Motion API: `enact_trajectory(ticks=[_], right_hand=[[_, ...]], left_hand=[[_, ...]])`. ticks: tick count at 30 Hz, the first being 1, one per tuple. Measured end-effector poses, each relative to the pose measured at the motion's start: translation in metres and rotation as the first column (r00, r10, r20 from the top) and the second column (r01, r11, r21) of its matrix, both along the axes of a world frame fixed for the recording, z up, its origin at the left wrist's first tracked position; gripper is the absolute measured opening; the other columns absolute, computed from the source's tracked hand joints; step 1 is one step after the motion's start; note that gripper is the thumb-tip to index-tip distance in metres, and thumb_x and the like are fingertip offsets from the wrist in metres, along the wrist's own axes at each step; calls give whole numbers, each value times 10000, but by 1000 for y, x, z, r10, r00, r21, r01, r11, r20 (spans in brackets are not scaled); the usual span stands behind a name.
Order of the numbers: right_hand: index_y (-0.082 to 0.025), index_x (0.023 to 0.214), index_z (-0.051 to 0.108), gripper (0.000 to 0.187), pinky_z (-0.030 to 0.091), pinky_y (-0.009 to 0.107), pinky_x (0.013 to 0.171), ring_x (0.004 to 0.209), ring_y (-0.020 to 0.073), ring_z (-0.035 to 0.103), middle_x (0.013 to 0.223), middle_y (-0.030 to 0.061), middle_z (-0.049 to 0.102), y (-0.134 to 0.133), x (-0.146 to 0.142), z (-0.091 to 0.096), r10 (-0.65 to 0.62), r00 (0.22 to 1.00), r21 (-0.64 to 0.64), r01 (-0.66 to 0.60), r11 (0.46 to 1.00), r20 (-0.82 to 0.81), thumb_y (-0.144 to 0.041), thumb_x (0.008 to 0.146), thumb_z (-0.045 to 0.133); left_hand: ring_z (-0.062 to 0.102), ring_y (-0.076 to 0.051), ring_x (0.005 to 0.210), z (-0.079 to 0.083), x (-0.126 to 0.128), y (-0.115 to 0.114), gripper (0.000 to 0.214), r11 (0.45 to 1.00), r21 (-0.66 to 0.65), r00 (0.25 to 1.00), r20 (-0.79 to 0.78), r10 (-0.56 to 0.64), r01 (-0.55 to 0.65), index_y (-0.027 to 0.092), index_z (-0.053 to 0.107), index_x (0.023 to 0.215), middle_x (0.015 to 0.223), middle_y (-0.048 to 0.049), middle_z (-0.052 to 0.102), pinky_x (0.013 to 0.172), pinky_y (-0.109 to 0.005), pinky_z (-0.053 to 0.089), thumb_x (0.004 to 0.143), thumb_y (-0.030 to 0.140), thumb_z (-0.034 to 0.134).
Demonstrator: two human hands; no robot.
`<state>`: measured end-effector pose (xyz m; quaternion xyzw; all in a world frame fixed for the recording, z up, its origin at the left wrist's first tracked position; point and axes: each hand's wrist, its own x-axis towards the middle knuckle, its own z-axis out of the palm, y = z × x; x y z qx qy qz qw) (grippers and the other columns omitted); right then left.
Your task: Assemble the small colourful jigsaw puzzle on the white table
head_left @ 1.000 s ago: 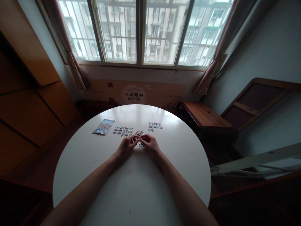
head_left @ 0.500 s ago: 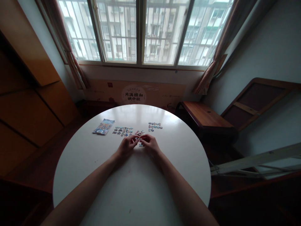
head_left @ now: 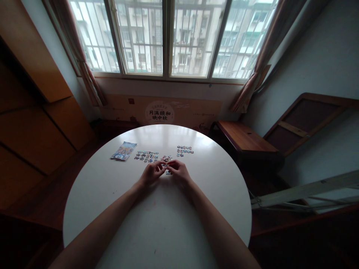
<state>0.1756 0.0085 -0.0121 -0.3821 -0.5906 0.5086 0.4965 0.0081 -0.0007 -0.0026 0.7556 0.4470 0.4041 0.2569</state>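
Note:
Both of my hands meet at the middle of a round white table [head_left: 157, 224]. My left hand [head_left: 150, 174] and my right hand [head_left: 179, 172] have their fingers curled, and the fingertips pinch small jigsaw pieces [head_left: 166, 165] between them. Just beyond the fingertips lies a small cluster of joined pieces [head_left: 166, 158]. A loose spread of pieces [head_left: 146, 155] lies to the left of it. Another joined patch [head_left: 184, 150] lies further back on the right.
A colourful puzzle packet [head_left: 123, 150] lies at the table's back left. A dark wooden side table [head_left: 244, 138] stands to the right, a wooden cabinet [head_left: 36, 112] to the left. A barred window [head_left: 168, 37] and a printed cardboard box [head_left: 159, 112] are behind.

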Motion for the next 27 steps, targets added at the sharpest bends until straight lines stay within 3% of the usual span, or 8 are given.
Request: enact_trajectory(ticks=[20, 27], right_hand=[[-162, 806, 617, 302, 532, 279, 547, 594, 140, 622, 678, 16, 658, 0, -1, 1, 4, 1000, -6, -4, 1000, -21, -387, 629, 714], [-154, 819, 619, 286, 529, 275, 554, 605, 140, 624, 694, 23, 660, 1, 0, -2, 14, 1000, -6, -14, 1000, -16, -365, 646, 705]], left_hand=[[488, -73, 497, 0, 0, -1, 270, 1000, -16, 1000, 24, 2, -2, 140, 645, 997, 596, 17, 575, 472, -167, 397, 782, 274, 551], [504, -81, 512, -2, 0, 1, 273, 1000, -13, 1000, 31, -5, 5, 133, 648, 978, 611, 4, 588, 475, -172, 401, 802, 316, 548]])
